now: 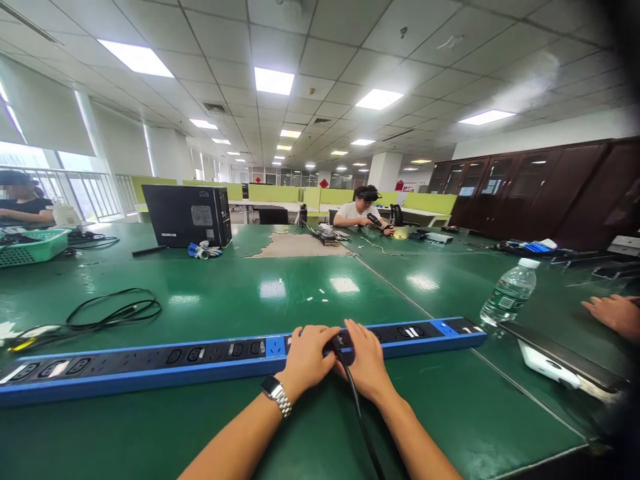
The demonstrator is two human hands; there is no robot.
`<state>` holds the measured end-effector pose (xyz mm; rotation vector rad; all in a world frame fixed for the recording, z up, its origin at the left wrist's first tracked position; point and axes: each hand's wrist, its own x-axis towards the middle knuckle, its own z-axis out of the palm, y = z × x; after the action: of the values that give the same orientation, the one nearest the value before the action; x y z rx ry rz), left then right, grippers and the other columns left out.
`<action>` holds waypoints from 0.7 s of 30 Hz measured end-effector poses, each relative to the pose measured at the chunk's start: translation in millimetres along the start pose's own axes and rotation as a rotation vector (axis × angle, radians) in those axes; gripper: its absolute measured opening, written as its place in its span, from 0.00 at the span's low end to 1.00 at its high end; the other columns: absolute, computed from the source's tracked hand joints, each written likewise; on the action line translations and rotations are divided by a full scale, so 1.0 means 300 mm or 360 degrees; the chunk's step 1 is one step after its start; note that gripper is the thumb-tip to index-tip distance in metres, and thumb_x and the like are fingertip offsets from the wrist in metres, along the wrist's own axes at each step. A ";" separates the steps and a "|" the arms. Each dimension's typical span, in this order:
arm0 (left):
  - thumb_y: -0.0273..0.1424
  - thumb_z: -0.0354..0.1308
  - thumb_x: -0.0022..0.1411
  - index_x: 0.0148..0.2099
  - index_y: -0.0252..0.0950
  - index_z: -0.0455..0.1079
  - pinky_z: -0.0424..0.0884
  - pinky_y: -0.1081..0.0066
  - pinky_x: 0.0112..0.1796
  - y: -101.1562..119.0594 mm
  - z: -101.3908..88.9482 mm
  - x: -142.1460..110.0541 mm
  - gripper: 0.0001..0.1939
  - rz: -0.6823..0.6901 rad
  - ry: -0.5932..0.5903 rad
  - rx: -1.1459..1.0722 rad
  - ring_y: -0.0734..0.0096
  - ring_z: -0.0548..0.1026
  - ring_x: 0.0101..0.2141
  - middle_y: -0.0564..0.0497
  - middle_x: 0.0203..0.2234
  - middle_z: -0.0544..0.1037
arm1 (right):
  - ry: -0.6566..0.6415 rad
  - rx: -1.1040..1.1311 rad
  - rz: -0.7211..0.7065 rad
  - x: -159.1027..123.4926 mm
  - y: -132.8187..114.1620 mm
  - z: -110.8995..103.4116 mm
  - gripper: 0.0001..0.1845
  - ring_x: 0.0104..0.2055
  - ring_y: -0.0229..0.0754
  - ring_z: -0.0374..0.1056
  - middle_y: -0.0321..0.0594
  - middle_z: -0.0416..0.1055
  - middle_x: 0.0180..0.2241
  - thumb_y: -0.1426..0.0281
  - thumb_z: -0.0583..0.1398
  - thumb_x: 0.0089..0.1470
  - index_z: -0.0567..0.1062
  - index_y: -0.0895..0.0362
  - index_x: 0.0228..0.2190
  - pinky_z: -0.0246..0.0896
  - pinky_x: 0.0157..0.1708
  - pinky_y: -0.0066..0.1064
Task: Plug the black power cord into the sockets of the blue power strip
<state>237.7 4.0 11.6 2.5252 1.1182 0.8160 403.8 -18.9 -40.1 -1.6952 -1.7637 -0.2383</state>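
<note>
A long blue and black power strip (145, 363) with rows of sockets lies across the green table. At its middle, my left hand (306, 357) and my right hand (367, 363) close in from both sides on a black power plug (341, 340) at a socket. The fingers of both hands press around the plug and rest on the strip's top; how deep the plug sits is hidden. From it a black cable (357, 407) runs down between my forearms toward me. A watch (275, 392) with a metal band is on my left wrist.
A water bottle (510, 293) and a phone (560, 357) are at the right, near another person's hand (613, 317). A black cord (117, 310) lies coiled at left. Farther back are a computer case (185, 217), a green basket (35, 248) and a seated person (357, 212).
</note>
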 end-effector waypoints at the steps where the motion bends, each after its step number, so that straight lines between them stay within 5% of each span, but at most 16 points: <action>1: 0.27 0.54 0.58 0.56 0.46 0.69 0.62 0.50 0.54 0.007 0.013 0.005 0.23 0.0014 0.0031 0.0030 0.57 0.72 0.50 0.49 0.49 0.77 | -0.0049 -0.0032 -0.0024 -0.004 0.008 -0.001 0.39 0.63 0.56 0.55 0.50 0.62 0.60 0.59 0.62 0.46 0.63 0.57 0.58 0.48 0.60 0.54; 5: 0.28 0.52 0.64 0.53 0.44 0.71 0.66 0.58 0.51 0.026 -0.007 0.033 0.16 0.0011 0.0475 -0.0083 0.63 0.75 0.46 0.49 0.45 0.79 | -0.0139 -0.0127 -0.0008 -0.008 0.004 -0.009 0.36 0.63 0.56 0.55 0.47 0.63 0.60 0.58 0.63 0.45 0.67 0.54 0.56 0.48 0.60 0.53; 9: 0.38 0.50 0.68 0.56 0.38 0.69 0.71 0.63 0.46 -0.067 -0.198 -0.010 0.18 -0.0120 0.1025 -0.0238 0.63 0.77 0.43 0.45 0.45 0.79 | -0.0198 -0.0141 0.0067 -0.001 -0.014 -0.017 0.39 0.63 0.56 0.53 0.45 0.62 0.61 0.55 0.64 0.42 0.66 0.52 0.56 0.46 0.61 0.52; 14: 0.46 0.50 0.65 0.57 0.35 0.68 0.75 0.64 0.42 -0.346 -0.426 -0.249 0.26 -0.0280 0.0738 -0.0125 0.62 0.80 0.38 0.46 0.40 0.82 | -0.0225 -0.0121 0.0139 0.004 -0.020 -0.015 0.39 0.64 0.56 0.53 0.45 0.61 0.61 0.55 0.64 0.42 0.67 0.52 0.56 0.45 0.61 0.53; 17: 0.47 0.50 0.65 0.57 0.36 0.68 0.75 0.64 0.44 -0.467 -0.455 -0.375 0.27 -0.0294 0.0448 -0.0012 0.61 0.80 0.39 0.47 0.40 0.82 | -0.0213 -0.0124 0.0146 0.004 -0.025 -0.011 0.40 0.64 0.57 0.53 0.45 0.61 0.61 0.54 0.65 0.41 0.67 0.51 0.56 0.45 0.60 0.53; 21: 0.43 0.50 0.66 0.55 0.41 0.71 0.72 0.61 0.50 -0.493 -0.440 -0.406 0.21 -0.0131 0.0322 0.0164 0.60 0.78 0.46 0.47 0.46 0.80 | -0.0230 -0.0132 0.0176 0.004 -0.021 -0.012 0.40 0.64 0.57 0.52 0.45 0.61 0.61 0.55 0.65 0.41 0.67 0.52 0.56 0.45 0.61 0.53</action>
<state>5.4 13.8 5.3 2.5027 1.3509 1.0351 399.1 -20.9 -34.7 -1.9049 -1.7777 -0.1450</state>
